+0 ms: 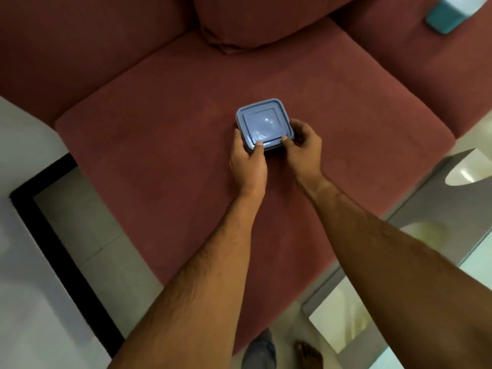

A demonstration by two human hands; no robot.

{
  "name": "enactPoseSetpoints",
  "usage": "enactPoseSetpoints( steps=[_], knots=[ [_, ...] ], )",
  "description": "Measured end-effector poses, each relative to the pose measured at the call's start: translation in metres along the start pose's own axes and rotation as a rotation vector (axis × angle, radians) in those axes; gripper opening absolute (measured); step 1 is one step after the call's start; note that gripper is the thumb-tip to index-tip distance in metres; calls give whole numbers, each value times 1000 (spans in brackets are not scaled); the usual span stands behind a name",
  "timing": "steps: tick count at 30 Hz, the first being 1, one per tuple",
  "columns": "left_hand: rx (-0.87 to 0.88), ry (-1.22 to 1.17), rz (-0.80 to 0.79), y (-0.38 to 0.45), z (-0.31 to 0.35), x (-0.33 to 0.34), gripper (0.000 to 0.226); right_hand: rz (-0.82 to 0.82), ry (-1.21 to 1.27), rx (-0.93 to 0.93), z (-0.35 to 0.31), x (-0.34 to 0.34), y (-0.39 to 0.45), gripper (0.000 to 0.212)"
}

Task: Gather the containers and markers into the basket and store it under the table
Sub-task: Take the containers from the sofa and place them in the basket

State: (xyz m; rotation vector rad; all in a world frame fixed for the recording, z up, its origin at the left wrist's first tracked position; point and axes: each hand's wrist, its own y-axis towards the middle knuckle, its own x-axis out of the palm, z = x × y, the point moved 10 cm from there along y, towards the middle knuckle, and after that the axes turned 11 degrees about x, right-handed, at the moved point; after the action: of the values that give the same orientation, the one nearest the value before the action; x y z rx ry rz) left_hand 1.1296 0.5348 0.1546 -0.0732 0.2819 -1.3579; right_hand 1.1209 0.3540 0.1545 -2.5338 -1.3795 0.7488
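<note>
A: Where's the container (pixel 264 124) rn?

B: On the red sofa seat (pixel 159 145), roughly mid-cushion, lid up. Square, blue, so no real long axis; it sits turned a bit, one corner pointing toward the back cushion (pixel 261 20).

A: Hands?

B: Both on it, at the near edge. Left hand (pixel 247 162) is curled round the near-left corner, thumb on top of the lid rim, fingers down the left side. Right hand (pixel 302 145) grips the near-right corner, thumb tip on the lid edge, other fingers wrapped round the right wall. So it lies straight ahead of both, just past the knuckles. Neither hand's really nearer, though the left arm reaches more squarely.

A: Lifted or resting?

B: Can't tell for sure. Looks like it's touching the fabric, but the underside's hidden.

A: Room to move it?

B: Plenty. Bare cushion all round, nothing crowding it. Seat's front edge is toward the person, well apart from the box. Glass table (pixel 450 262) is off to the right, its corner close to the sofa front. I'd guess pulling back and right needs care there w/ the elbow.

A: Basket? Markers?

B: Not in view. A teal-and-white thing (pixel 444 20) sits on the next seat, top right, too blurred to ID.
</note>
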Motion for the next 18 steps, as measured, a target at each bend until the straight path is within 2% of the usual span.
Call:
enactPoseSetpoints(
  steps=[5, 10, 18],
  knots=[
    [46, 113, -11, -6, 4, 6, 62, 65, 49, 26, 11, -14, -11, 42],
    [99, 216, -70, -24, 10, 26, 62, 125, 129, 65, 25, -46, -28, 50],
    [210, 265, -273, -96, 24, 95, 50, 315, 175, 106, 78, -157, -70, 58]
  ],
)
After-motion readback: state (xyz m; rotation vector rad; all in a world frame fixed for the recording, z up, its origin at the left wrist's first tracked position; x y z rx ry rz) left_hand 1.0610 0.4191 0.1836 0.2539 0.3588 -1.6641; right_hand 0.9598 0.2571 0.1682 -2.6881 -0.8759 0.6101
